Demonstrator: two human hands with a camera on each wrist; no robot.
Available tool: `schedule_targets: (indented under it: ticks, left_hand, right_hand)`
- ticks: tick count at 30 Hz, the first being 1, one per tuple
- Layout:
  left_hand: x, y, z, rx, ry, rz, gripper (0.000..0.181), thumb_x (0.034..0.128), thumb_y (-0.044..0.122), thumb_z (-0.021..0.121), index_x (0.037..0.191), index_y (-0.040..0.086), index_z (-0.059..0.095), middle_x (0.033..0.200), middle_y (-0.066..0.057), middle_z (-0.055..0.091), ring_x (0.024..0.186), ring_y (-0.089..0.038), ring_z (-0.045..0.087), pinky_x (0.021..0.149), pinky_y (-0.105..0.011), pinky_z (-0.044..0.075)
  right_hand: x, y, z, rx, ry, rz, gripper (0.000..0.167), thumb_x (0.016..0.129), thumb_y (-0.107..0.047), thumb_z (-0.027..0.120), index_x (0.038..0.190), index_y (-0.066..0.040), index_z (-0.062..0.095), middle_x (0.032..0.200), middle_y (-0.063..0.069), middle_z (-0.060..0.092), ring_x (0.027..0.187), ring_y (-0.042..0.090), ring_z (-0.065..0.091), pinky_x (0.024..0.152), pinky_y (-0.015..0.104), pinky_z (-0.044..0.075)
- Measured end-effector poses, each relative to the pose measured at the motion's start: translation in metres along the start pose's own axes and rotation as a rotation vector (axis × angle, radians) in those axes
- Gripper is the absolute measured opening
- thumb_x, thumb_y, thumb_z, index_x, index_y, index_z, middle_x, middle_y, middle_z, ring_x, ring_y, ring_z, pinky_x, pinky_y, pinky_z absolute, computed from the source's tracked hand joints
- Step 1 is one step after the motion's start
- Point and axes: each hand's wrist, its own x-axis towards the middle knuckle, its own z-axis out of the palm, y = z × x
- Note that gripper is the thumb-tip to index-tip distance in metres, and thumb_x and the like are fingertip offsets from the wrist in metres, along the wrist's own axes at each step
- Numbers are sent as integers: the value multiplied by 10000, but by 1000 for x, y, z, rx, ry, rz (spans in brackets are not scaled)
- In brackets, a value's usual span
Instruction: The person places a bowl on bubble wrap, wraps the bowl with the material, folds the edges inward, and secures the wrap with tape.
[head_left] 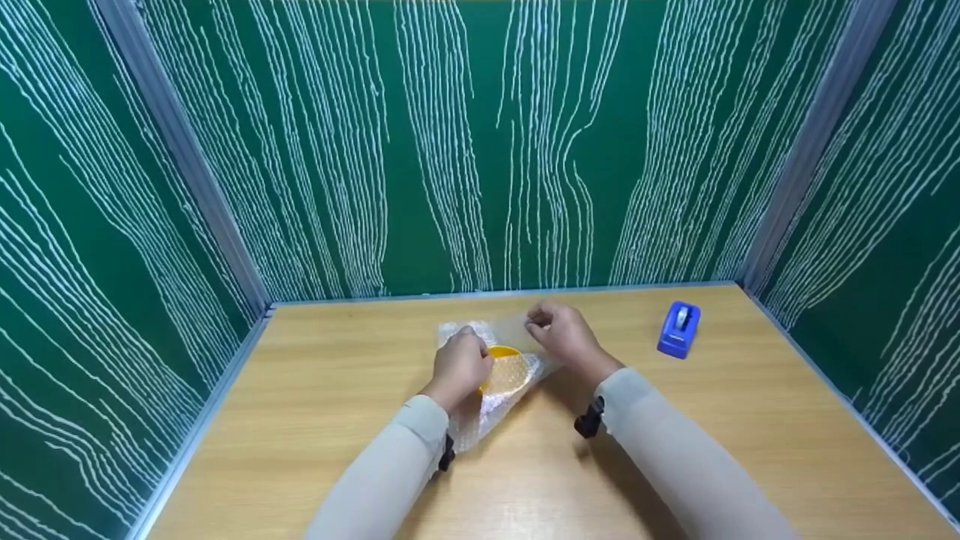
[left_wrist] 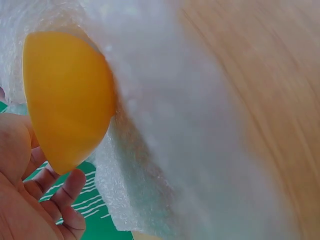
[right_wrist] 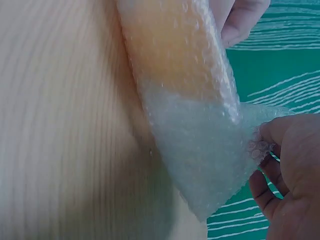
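A yellow bowl (head_left: 504, 350) (left_wrist: 70, 95) stands tilted on its side amid clear bubble wrap (head_left: 491, 420) (left_wrist: 145, 75) (right_wrist: 200, 145), which covers part of it. My left hand (head_left: 459, 367) (left_wrist: 25, 185) grips the bowl at its left edge, fingers curled by the rim. On the other side, my right hand (head_left: 566, 337) (right_wrist: 295, 170) pinches a corner of the wrap between thumb and fingers, holding it out from the bowl. The far side of the bowl shows only blurrily through the wrap in the right wrist view.
A blue tape dispenser (head_left: 678, 334) stands on the wooden table (head_left: 322, 420) to the right of my right hand. Green panels (head_left: 525, 187) with wavy white lines rise behind the table and at both sides, joined by grey posts.
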Motion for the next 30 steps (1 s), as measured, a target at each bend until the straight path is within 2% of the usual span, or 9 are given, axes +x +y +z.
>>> schedule_targets:
  ticks: [4,9,11,16,19,25,30]
  left_hand:
    - [0,-1,-1,13,4,13,143,1041,167,826,976,139,702,1141,-24,625,1030,-220,642,1139,-395,633]
    - [0,-2,-1,12,8,31,142,1040,169,825,976,136,703,1199,-24,636,1039,-222,645,1144,-404,634]
    - [0,-3,0,20,19,45,149,1033,166,828,967,138,697,1182,-19,636,1023,-218,647,1127,-404,643]
    - [-1,-5,0,88,67,119,169,1020,174,827,900,126,717,1077,-16,646,940,-212,649,1048,-420,657]
    - [-1,-5,0,90,77,135,165,1016,170,829,894,124,728,1057,-14,643,919,-208,643,1054,-429,654]
    - [0,-7,1,103,89,156,224,1023,183,828,823,133,738,1106,-29,672,933,-209,640,1039,-456,647]
    - [0,-8,2,96,100,166,253,1034,197,811,800,153,727,1134,-35,662,971,-229,617,999,-477,616]
  right_hand:
    - [-7,-8,1,-28,-11,-36,130,1078,-134,782,1205,-125,805,1215,85,829,1187,302,777,1085,481,664]
    - [-15,-15,5,-79,-36,-73,84,1080,-163,786,1157,-168,820,1198,40,834,1169,267,771,1083,481,664]
    - [-17,-17,7,-101,-42,-110,77,1083,-169,786,1147,-155,826,1187,33,837,1146,256,765,1087,494,661]
    - [-23,-20,9,-155,-48,-204,64,1074,-162,796,1116,-126,828,1150,31,847,1098,250,776,1079,495,664]
    - [-27,-21,10,-171,-58,-242,56,1065,-145,800,1098,-117,835,1134,38,850,1092,257,791,1066,487,672]
    - [-36,-19,10,-253,-88,-408,63,1045,-93,803,1081,-76,851,1117,84,850,1102,282,811,1034,467,683]
    - [-43,-17,9,-330,-114,-558,99,1020,-48,799,1086,-80,866,1098,71,859,1075,268,798,1010,447,687]
